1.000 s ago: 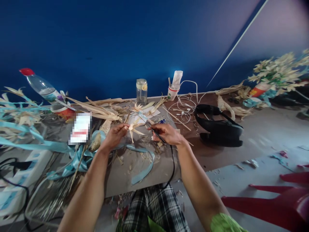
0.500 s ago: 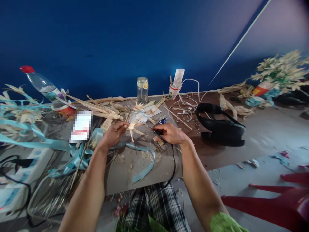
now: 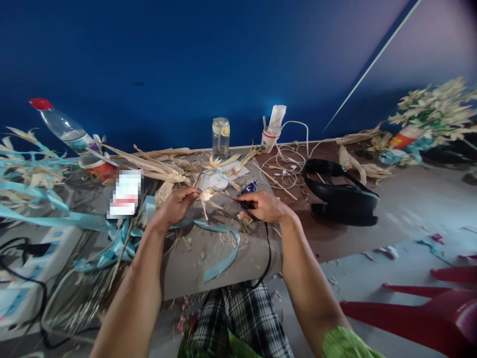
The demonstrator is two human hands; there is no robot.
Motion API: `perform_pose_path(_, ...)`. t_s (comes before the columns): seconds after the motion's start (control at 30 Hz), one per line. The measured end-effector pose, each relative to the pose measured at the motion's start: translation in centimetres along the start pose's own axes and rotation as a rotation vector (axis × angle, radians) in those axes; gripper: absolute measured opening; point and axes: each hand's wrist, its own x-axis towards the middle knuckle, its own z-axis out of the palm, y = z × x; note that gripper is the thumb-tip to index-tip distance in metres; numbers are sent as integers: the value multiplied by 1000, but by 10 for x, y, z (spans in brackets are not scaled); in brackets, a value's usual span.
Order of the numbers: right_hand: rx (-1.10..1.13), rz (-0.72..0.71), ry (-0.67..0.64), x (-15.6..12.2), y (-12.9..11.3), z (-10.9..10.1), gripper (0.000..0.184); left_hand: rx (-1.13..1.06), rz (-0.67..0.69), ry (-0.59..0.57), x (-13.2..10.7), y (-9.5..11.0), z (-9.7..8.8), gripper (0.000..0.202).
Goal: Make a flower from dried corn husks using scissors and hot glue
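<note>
My left hand (image 3: 176, 205) is closed in a pinch on a small pale flower made of dried husk strips (image 3: 206, 198), held just above the grey board (image 3: 216, 258). My right hand (image 3: 264, 206) is closed round a thin black corded tool (image 3: 244, 205), whose tip points left at the flower. The tool's black cable (image 3: 267, 253) hangs down over the board's front edge toward my lap.
Dried husk strips (image 3: 149, 166), blue ribbon (image 3: 219, 248) and scraps litter the board. At the back stand a glass jar (image 3: 220, 136), a paper cup (image 3: 269, 138), white cables (image 3: 286, 161) and a plastic bottle (image 3: 61, 127). A black bag (image 3: 341, 191) lies right, red chairs (image 3: 428, 308) near right.
My right hand has slid slightly lower and the tool tip has come closer to the husk flower. My left hand keeps its pinch in about the same place.
</note>
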Motion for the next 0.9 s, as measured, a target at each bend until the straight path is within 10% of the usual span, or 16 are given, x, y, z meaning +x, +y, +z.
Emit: perform_pose_path(0.9, -64, 85, -69, -3, -1, -5, 48, 38, -26, -69, -3, -3, -4, 37)
